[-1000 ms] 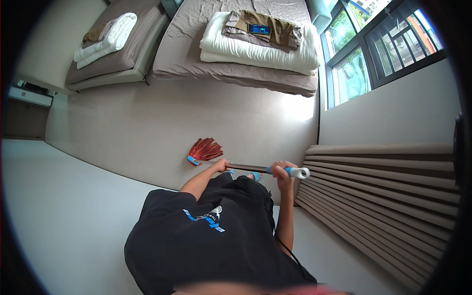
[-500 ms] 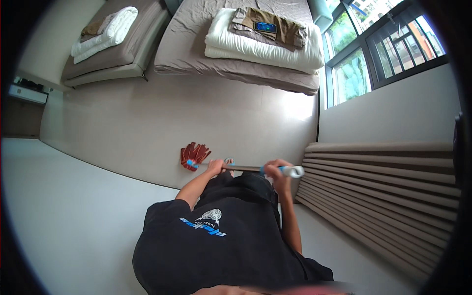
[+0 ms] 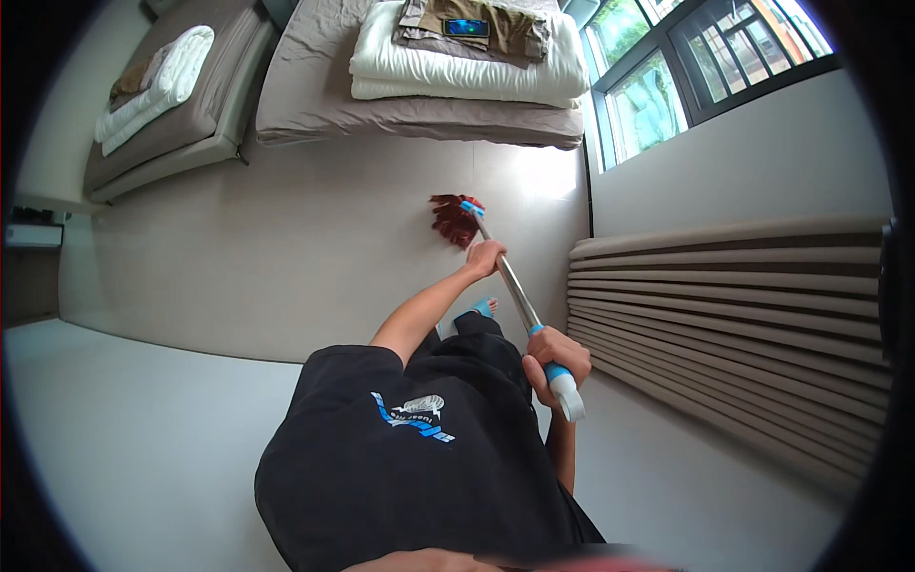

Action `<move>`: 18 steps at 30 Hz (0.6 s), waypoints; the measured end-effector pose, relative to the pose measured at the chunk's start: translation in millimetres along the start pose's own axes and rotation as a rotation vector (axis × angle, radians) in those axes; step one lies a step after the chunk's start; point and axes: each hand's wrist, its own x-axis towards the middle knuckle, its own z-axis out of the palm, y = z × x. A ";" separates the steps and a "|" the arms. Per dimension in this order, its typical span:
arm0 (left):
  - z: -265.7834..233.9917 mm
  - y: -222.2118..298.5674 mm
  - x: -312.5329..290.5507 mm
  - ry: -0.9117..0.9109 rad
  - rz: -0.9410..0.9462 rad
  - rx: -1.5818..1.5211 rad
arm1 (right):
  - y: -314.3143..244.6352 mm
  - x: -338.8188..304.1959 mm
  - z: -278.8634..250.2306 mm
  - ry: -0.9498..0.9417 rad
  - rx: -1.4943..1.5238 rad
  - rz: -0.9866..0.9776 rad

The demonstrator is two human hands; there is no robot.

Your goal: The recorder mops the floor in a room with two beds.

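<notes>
A mop (image 3: 516,289) with a metal pole slants from near my right side out to the floor in front of me. Its dark red cloth-strip head (image 3: 455,222), joined by a blue connector, lies on the pale floor. My left hand (image 3: 487,257) is closed round the pole just above the mop head. Higher up, my right hand (image 3: 559,358) wraps the blue part of the handle, whose white end sticks out past the fist. One of my feet, in a light blue slipper (image 3: 475,311), shows beneath the pole.
Ahead stands a bed (image 3: 315,91) with a folded white quilt (image 3: 467,76), brown cloth and a phone (image 3: 466,28) on top. A second bed (image 3: 181,143) is at the far left. Gathered brown curtains (image 3: 705,296) hang at the right, below a window (image 3: 648,110).
The mop head has swung from my left to the front and right, farther out. My left hand reached forward with the pole, while my right hand came nearer my body.
</notes>
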 end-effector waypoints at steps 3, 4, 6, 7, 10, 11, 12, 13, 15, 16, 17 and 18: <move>6.1 17.8 4.4 -0.043 0.002 -0.057 | 4.5 -7.8 -2.6 0.053 0.016 -0.103; 6.9 22.6 0.4 -0.052 0.001 -0.058 | 7.8 -12.6 -5.6 0.058 0.013 -0.110; 8.6 24.4 -10.7 -0.125 -0.076 -0.048 | 12.4 -15.0 -10.3 0.033 0.026 -0.108; 7.7 19.3 -15.4 -0.171 -0.079 -0.022 | 15.1 -15.1 -13.4 0.053 0.068 -0.085; 5.5 2.0 -39.0 -0.209 -0.171 -0.019 | 30.2 -10.7 -25.5 0.150 0.188 0.029; 2.8 -1.7 -48.1 -0.205 -0.180 -0.022 | 39.3 -10.3 -29.8 0.162 0.234 0.054; -1.2 -2.9 -58.6 -0.253 -0.255 -0.019 | 49.7 -11.6 -33.1 0.184 0.276 0.077; -2.1 -13.0 -72.5 -0.292 -0.340 -0.015 | 56.7 -8.5 -31.6 0.178 0.337 0.102; -3.1 -48.3 -107.5 -0.293 -0.447 -0.015 | 76.0 -4.0 -17.1 0.152 0.409 0.178; -3.9 -62.1 -126.6 -0.279 -0.473 -0.012 | 88.3 -6.6 -11.8 0.151 0.461 0.256; -7.8 -74.5 -144.1 -0.268 -0.492 -0.003 | 102.3 -11.4 -5.3 0.138 0.492 0.298; -9.9 -91.0 -164.5 -0.252 -0.568 -0.024 | 114.0 -14.2 5.5 0.133 0.502 0.295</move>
